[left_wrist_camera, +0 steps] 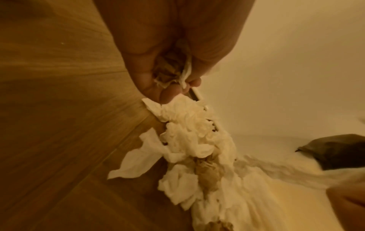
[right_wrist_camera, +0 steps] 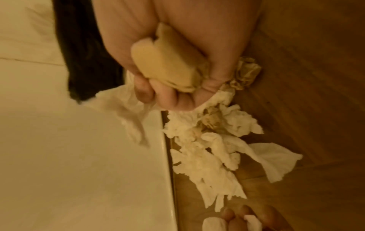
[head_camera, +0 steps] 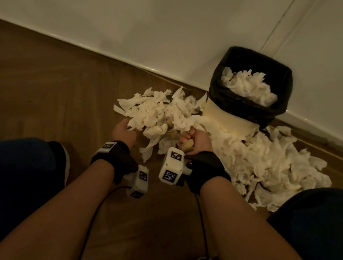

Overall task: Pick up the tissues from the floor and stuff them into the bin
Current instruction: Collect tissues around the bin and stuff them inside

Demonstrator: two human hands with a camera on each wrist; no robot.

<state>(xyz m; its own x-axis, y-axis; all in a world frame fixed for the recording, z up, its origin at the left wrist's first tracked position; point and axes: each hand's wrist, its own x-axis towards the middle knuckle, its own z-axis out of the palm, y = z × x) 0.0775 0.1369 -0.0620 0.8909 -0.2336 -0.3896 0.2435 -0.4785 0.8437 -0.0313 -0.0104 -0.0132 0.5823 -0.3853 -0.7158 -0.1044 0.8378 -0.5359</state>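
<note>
Right hand (head_camera: pixel 196 138) grip clenched round wad of tissues (right_wrist_camera: pixel 169 73); left hand (head_camera: pixel 125 132) grip pinching tissues (left_wrist_camera: pixel 173 73) at pile (head_camera: pixel 159 114) edge. Bin (head_camera: pixel 250 84), part full, beyond right grip. Advice: gather bigger handfuls, lift clear, press down inside bin.

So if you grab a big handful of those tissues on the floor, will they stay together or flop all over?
Probably flop: the tissues are thin, crumpled and loose, and pieces trail below the left hand. They likely squash small, as the wad in the right hand looks squeezed tight.
</note>
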